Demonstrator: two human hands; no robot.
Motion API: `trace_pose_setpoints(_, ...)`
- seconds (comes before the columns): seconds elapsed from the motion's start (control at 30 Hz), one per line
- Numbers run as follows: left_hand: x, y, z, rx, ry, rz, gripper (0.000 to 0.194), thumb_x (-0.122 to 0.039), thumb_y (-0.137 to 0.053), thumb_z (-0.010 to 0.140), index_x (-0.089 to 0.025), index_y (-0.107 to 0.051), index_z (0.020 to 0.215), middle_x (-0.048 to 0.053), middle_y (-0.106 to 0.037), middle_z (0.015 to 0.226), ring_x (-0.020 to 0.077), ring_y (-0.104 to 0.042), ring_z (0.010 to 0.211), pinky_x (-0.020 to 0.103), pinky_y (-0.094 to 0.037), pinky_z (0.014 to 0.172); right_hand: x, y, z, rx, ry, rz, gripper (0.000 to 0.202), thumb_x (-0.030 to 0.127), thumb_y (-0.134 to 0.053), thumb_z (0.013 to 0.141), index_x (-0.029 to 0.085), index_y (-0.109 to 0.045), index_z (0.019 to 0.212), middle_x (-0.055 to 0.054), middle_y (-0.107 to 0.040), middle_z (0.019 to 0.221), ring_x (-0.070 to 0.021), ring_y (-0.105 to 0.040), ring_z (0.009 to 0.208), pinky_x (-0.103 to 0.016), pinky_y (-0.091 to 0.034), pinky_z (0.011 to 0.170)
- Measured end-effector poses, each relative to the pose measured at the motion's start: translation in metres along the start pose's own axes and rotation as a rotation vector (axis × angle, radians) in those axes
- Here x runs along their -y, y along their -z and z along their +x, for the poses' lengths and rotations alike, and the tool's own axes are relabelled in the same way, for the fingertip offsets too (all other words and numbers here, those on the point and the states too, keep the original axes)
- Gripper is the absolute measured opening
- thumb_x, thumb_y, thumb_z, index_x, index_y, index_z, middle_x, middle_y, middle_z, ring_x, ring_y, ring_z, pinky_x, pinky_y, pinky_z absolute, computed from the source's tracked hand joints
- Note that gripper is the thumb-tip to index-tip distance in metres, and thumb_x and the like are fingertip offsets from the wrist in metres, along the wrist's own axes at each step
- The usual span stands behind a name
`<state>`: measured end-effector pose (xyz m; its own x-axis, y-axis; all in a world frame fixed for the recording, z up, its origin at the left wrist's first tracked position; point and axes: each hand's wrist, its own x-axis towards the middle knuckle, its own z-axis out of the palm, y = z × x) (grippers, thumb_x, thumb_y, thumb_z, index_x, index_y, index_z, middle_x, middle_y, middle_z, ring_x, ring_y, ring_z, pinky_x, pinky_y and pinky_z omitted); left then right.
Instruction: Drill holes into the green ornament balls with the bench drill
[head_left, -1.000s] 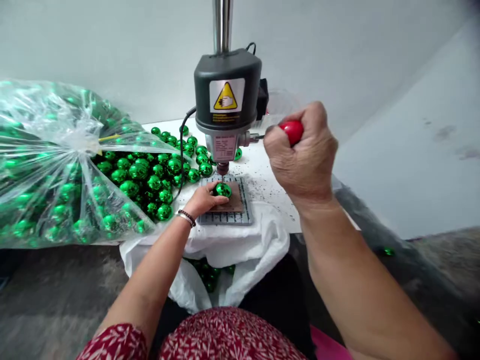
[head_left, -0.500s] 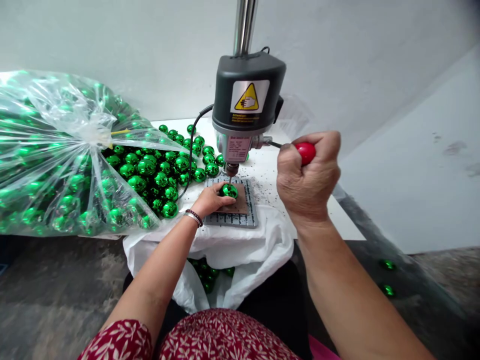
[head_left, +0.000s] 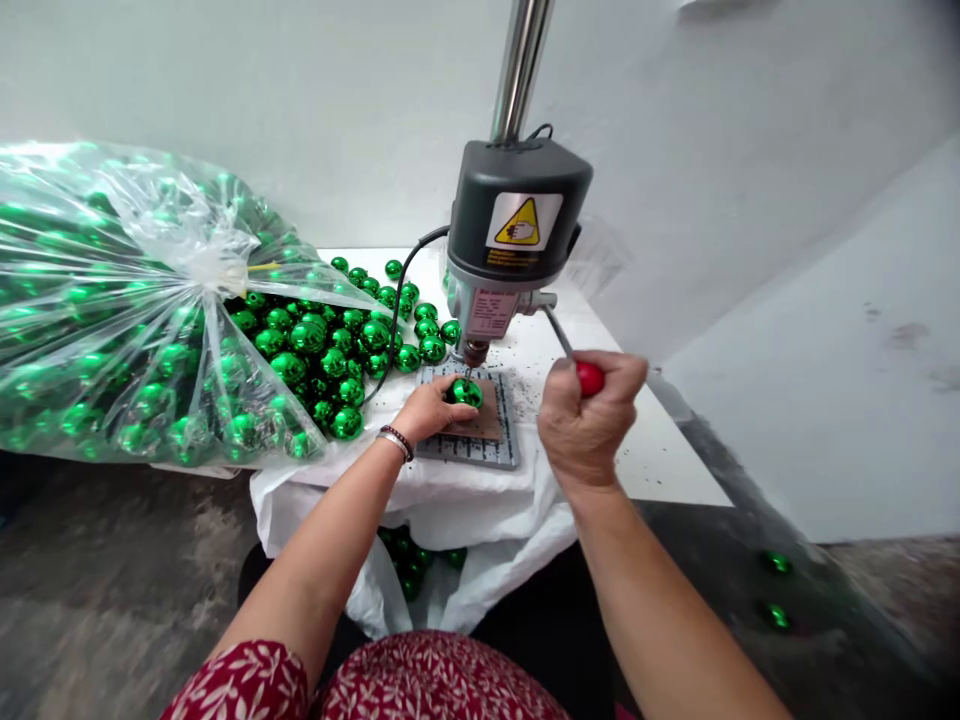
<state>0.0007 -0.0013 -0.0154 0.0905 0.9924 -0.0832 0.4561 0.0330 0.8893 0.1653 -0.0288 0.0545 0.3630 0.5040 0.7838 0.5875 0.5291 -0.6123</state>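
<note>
"What's in that big plastic bag point(head_left: 161, 225) on the left?"

"Shiny green balls, a great heap of them. The clear film is bunched into a knot with something yellow beside it. To the right of the knot there's a gap where the balls show bare, and loose balls point(head_left: 433, 348) spread from there over the white table point(head_left: 664, 470), up to the drill press point(head_left: 521, 225)."

"Is that the only container?"

"No, there's a white sack point(head_left: 517, 545) draped at the table's front edge, between the forearms. Its mouth gapes, and more green balls lie down inside; how many, I can't tell."

"And the hands?"

"The left hand point(head_left: 424, 410) grasps one green ball point(head_left: 468, 393) from the side, thumb in front. That ball sits under the drill, on a brown board point(head_left: 491, 418) laid over the slotted base plate point(head_left: 508, 445). The bit comes down to its top; I can't tell whether it's gone in."

"The right one?"

"The right hand point(head_left: 592, 420) is clenched around the red knob point(head_left: 589, 378) at the end of the press's lever point(head_left: 559, 332)."

"Any balls outside the bag, the sack and the tabletop?"

"Two on the floor point(head_left: 712, 570) at the right. Dark specks dot the plate and the table."
</note>
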Motion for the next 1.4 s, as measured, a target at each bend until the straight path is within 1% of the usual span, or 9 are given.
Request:
trace_pose_setpoints(0.2, 0.003, -0.002, -0.001, -0.022, -0.042, 0.003, 0.056, -0.028, -0.077, 0.065, -0.018, -0.066, 0.119, 0.002, -0.070, 0.101, 0.0204, -0.063, 0.092, 0.031, -0.049, 0.088, 0.014, -0.008, 0.046, 0.003, 0.017, 0.026, 0.020, 0.036, -0.049, 0.082, 0.016, -0.047, 0.084, 0.001, -0.052, 0.075, -0.0043, -0.046, 0.067, -0.021, -0.043, 0.065)
trace_pose_setpoints(0.4, 0.001, 0.006, -0.025, -0.016, -0.096, -0.017, 0.061, -0.027, -0.078, 0.065, -0.020, -0.062, 0.123, 0.001, -0.069, 0.103, 0.0178, -0.063, 0.091, 0.027, -0.049, 0.084, 0.032, -0.020, 0.100, 0.183, -0.154, -0.074, 0.013, 0.023, -0.050, 0.084, 0.014, -0.041, 0.082, 0.006, -0.041, 0.070, -0.0005, -0.032, 0.065, -0.021, -0.039, 0.074)
trace_pose_setpoints(0.67, -0.002, 0.032, -0.086, 0.059, -0.123, 0.088, 0.058, -0.026, -0.075, 0.068, -0.021, -0.061, 0.125, 0.004, -0.070, 0.107, 0.0194, -0.063, 0.093, 0.031, -0.050, 0.085, 0.036, -0.020, 0.096, 0.200, -0.254, -0.110, 0.009, 0.021, -0.050, 0.087, 0.014, -0.043, 0.087, 0.004, -0.043, 0.075, -0.0028, -0.035, 0.068, -0.024, -0.037, 0.077)
trace_pose_setpoints(0.83, 0.010, 0.046, -0.108, 0.136, -0.142, 0.193, 0.065, -0.033, -0.076, 0.072, -0.025, -0.056, 0.133, 0.008, -0.065, 0.127, 0.0174, -0.064, 0.083, 0.031, -0.052, 0.078, 0.032, -0.022, 0.096, 0.167, -0.188, -0.069, 0.008, 0.020, -0.051, 0.085, 0.014, -0.046, 0.086, 0.004, -0.044, 0.072, -0.0026, -0.036, 0.067, -0.024, -0.039, 0.074)
trace_pose_setpoints(0.9, 0.012, 0.054, -0.111, 0.082, -0.094, 0.304, 0.061, -0.038, -0.071, 0.078, -0.024, -0.055, 0.135, 0.009, -0.064, 0.128, 0.0167, -0.063, 0.076, 0.032, -0.052, 0.075, 0.029, -0.022, 0.096, 0.147, -0.157, -0.047, 0.008, 0.019, -0.051, 0.084, 0.015, -0.044, 0.083, 0.005, -0.044, 0.071, -0.0018, -0.036, 0.066, -0.023, -0.039, 0.071)
trace_pose_setpoints(1.0, 0.010, 0.068, -0.111, -0.137, -0.032, 0.662, 0.039, -0.032, -0.056, 0.088, -0.020, -0.062, 0.125, 0.013, -0.067, 0.121, 0.0247, -0.063, 0.094, 0.039, -0.048, 0.085, 0.026, -0.023, 0.096, 0.133, -0.137, -0.048, 0.009, 0.020, -0.051, 0.084, 0.016, -0.043, 0.082, 0.005, -0.046, 0.072, -0.0011, -0.037, 0.066, -0.023, -0.039, 0.071)
trace_pose_setpoints(1.13, 0.009, 0.081, -0.106, -0.286, 0.097, 1.144, 0.032, -0.022, -0.054, 0.083, -0.017, -0.066, 0.112, 0.017, -0.069, 0.108, 0.0375, -0.055, 0.106, 0.050, -0.040, 0.087, 0.024, -0.021, 0.094, 0.138, -0.116, -0.020, 0.010, 0.021, -0.050, 0.084, 0.017, -0.042, 0.082, 0.005, -0.045, 0.073, -0.0006, -0.037, 0.066, -0.022, -0.039, 0.071)
trace_pose_setpoints(1.27, 0.016, 0.085, -0.099, -0.206, 0.120, 1.216, 0.034, -0.024, -0.059, 0.077, -0.015, -0.065, 0.109, 0.018, -0.069, 0.098, 0.0387, -0.054, 0.103, 0.052, -0.036, 0.088, 0.026, -0.020, 0.094, 0.146, -0.126, 0.000, 0.011, 0.018, -0.051, 0.084, 0.017, -0.040, 0.082, 0.005, -0.042, 0.073, -0.0009, -0.036, 0.067, -0.021, -0.037, 0.071)
trace_pose_setpoints(1.4, 0.014, 0.086, -0.098, -0.265, 0.090, 1.032, 0.042, -0.029, -0.063, 0.076, -0.017, -0.063, 0.116, 0.017, -0.069, 0.109, 0.0385, -0.055, 0.110, 0.055, -0.035, 0.095, 0.030, -0.020, 0.094, 0.149, -0.179, 0.000, 0.015, 0.016, -0.053, 0.082, 0.018, -0.038, 0.083, 0.005, -0.043, 0.073, -0.0016, -0.035, 0.066, -0.021, -0.035, 0.071)
